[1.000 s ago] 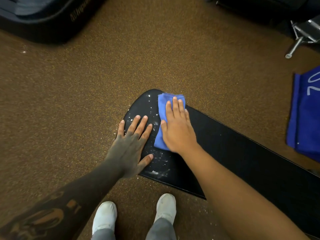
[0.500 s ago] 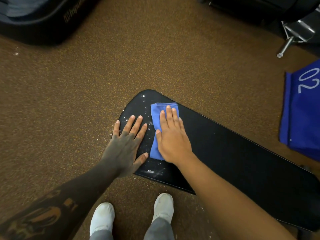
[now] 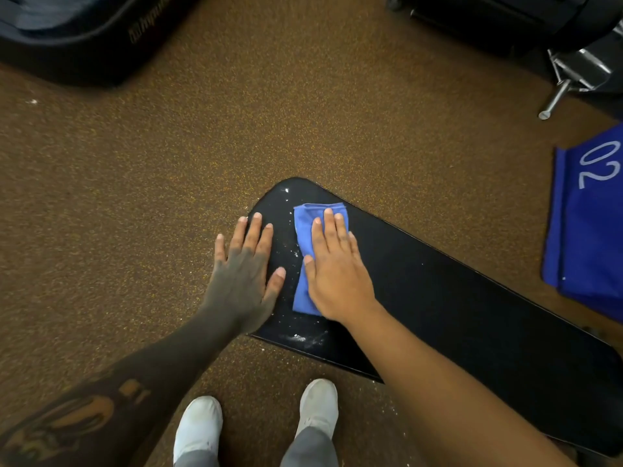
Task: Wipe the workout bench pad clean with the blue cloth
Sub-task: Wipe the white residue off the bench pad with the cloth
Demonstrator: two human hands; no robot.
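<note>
The black bench pad point(image 3: 455, 298) was seen running from centre to lower right, against a speckled brown floor point(image 3: 303, 112). The folded blue cloth point(image 3: 305, 224) was laid on the pad near its rounded end and pressed flat under the right hand point(image 3: 337, 274), whose fingers were kept straight and close together, with nothing gripped. The left hand point(image 3: 244, 281) was spread flat, fingers straight, on the rounded end just beside the cloth. White specks point(image 3: 298, 338) were scattered on the pad around the cloth. White shoes point(image 3: 199, 423) were seen below, and a blue fabric marked 02 point(image 3: 593, 237) at the right.
</note>
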